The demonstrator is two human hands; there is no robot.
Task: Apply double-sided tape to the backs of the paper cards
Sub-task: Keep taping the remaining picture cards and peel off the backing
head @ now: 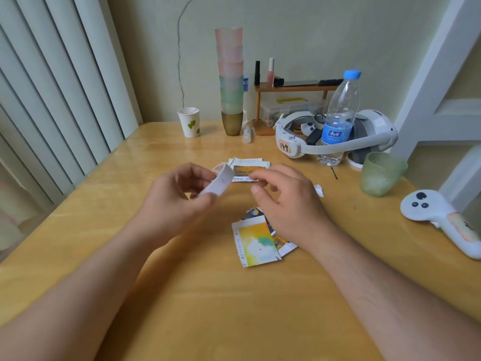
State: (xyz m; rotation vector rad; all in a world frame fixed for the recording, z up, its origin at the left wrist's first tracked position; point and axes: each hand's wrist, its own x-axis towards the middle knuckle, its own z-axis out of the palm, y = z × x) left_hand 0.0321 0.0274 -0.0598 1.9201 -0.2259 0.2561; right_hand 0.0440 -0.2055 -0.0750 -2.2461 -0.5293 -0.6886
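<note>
Between the left hand's fingers sits the tape roll.

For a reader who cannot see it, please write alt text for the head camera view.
Over a wooden table, the left hand holds a white tape roll while the right hand hovers open above colourful paper cards; more cards lie beyond.

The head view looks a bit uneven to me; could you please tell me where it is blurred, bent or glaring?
In the head view the right hand has smeared fingers, and the white roll gripped by the left hand is soft; the blinds lean and bow from the wide lens; pale glare streaks the table near the paper cup.
</note>
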